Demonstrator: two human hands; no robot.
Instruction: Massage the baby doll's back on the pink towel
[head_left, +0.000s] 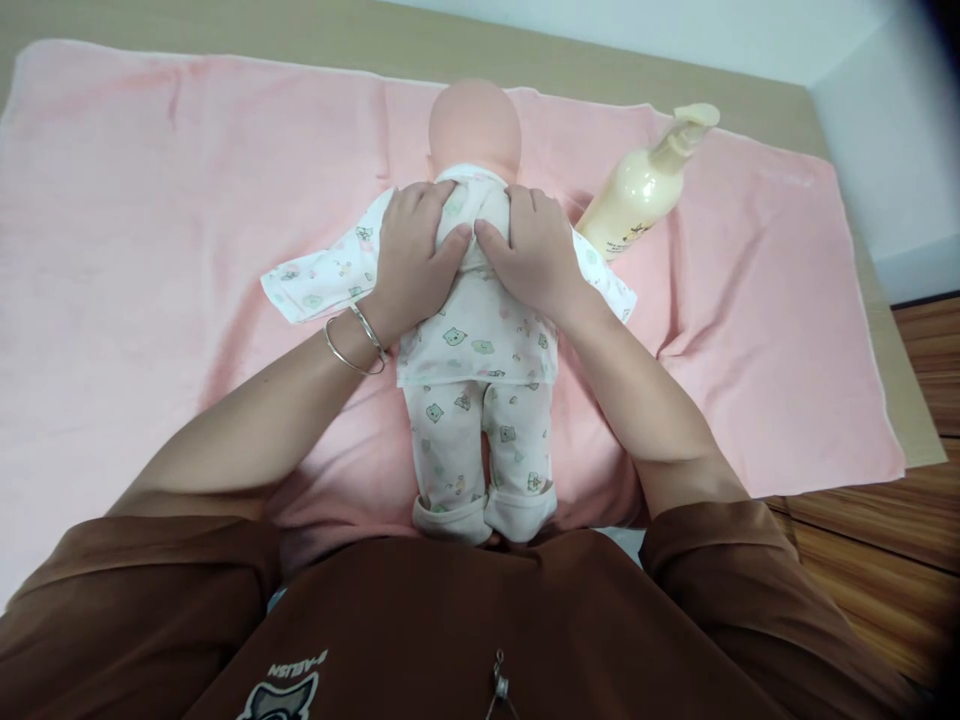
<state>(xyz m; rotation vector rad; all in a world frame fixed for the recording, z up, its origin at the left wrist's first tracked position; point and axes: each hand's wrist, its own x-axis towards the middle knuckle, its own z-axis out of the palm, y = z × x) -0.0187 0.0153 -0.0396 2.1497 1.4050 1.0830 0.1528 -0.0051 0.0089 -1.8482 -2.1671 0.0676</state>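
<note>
In the head view, a doll (pixel 480 310) lies on a pink towel (pixel 150 200) spread over a table (pixel 300 30), its back and the back of its head (pixel 476 120) turned up. It is in the middle of the view, between the 2 forearms, head pointing away and trouser legs (pixel 450 450) close to the person's body.

The left hand (pixel 416 250) and the right hand (pixel 536 250) rest palm down on the upper back, 1 at each shoulder. Both are spread open, fingers laid over the shoulders and thumbs angled in toward the spine, the 2 thumb tips near each other but apart. Neither hand is closed around anything. How hard they press, I cannot tell.

For good contact here, I would match the pressure of both palms and keep the thumbs beside the midline, not on it. The printed shirt (pixel 480 340) is creased between the thumbs; loose cloth like that would probably ride along with the hands, so a light, flat touch should serve better than a push. The bangle (pixel 367 328) on the left wrist could catch the left sleeve (pixel 322 275), which lies stretched out just beside it. The right elbow needs care too, with the pump bottle (pixel 637 195) near the right sleeve (pixel 611 285).
</note>
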